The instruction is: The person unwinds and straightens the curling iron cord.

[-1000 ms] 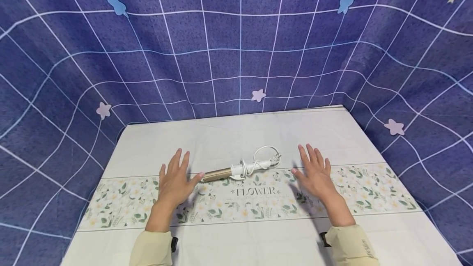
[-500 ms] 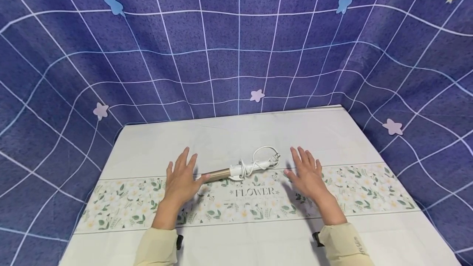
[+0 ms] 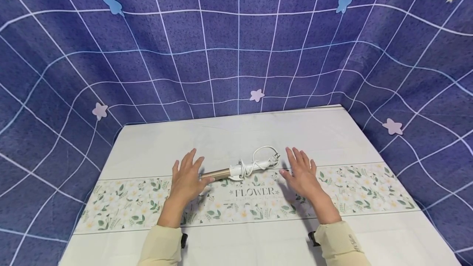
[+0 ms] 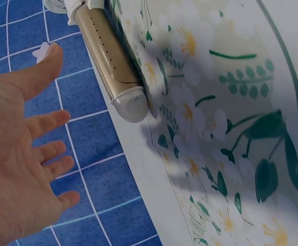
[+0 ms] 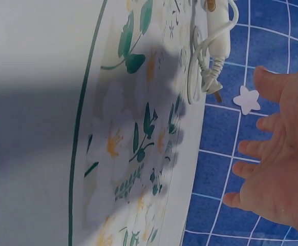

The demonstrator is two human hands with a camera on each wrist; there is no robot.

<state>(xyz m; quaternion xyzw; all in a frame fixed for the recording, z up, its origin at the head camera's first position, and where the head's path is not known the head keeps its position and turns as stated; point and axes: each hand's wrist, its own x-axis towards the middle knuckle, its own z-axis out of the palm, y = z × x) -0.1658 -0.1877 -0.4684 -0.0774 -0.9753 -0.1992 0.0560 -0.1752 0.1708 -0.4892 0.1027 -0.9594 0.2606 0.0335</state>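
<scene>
A curling iron (image 3: 236,171) with a gold barrel and white handle lies across the middle of the table, its white cord wound around the handle. In the left wrist view its gold barrel (image 4: 105,54) ends in a white tip. The plug and cord loop (image 5: 210,66) show in the right wrist view. My left hand (image 3: 186,182) hovers by the barrel end with fingers spread, the thumb overlapping the barrel in the head view. Beyond the plug end, my right hand (image 3: 304,180) is held with fingers apart. Neither hand holds anything.
A white cloth (image 3: 221,237) with a floral band and the word FLOWER covers the table. Blue curtains (image 3: 221,32) with white grid lines and stars hang behind it and at both sides. Dark wristbands (image 3: 183,240) show at the beige cuffs.
Both hands have moved inward, the left to the right and the right to the left, closer to the two ends of the curling iron. The iron lies where it was.
</scene>
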